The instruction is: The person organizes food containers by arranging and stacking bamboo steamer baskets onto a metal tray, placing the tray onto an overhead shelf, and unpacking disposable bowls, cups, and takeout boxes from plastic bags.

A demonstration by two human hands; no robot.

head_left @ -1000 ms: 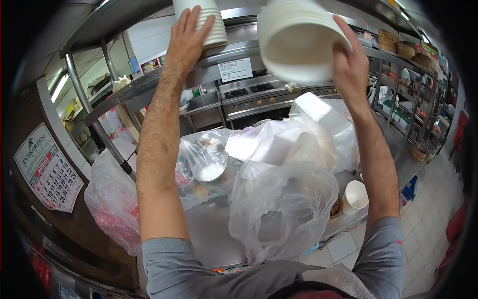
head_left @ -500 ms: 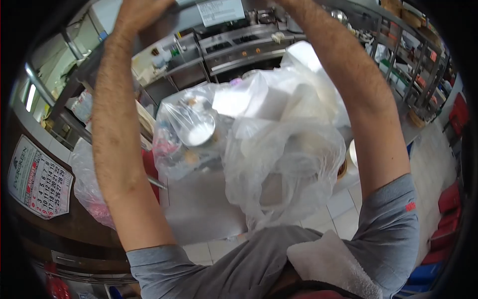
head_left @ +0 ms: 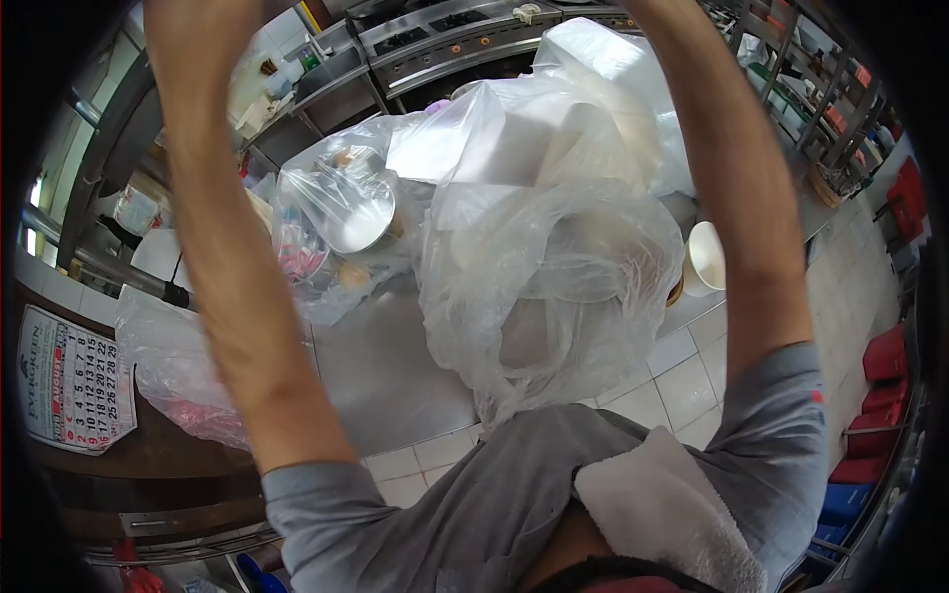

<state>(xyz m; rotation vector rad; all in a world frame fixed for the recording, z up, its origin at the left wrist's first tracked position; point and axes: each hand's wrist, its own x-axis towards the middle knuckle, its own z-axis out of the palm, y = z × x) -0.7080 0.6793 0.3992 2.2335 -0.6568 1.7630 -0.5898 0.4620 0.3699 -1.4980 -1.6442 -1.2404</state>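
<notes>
Both my arms reach up past the top of the view. Only the blurred back part of my left hand (head_left: 203,35) shows at the upper left edge, its fingers cut off. My right hand lies beyond the top edge; just the forearm is visible. Below and between the arms, a large clear plastic bag (head_left: 484,287) stands open on a metal counter (head_left: 386,361). Behind it are white boxes (head_left: 430,148) under plastic. To the left, another clear bag (head_left: 297,198) holds a white bowl (head_left: 366,222) and small items. A white cup (head_left: 704,259) stands right of the large bag.
A stove (head_left: 445,44) runs along the far side. At the left hang a calendar (head_left: 74,381) and a plastic bag with pink contents (head_left: 183,371). Metal shelving (head_left: 811,94) stands at the right. Red stools (head_left: 880,395) line the tiled floor.
The view has tilted down and shifted, so the counter items sit higher and the hanging paper sheet is out of sight. My right hand has left the view. My left hand appears farther left.
</notes>
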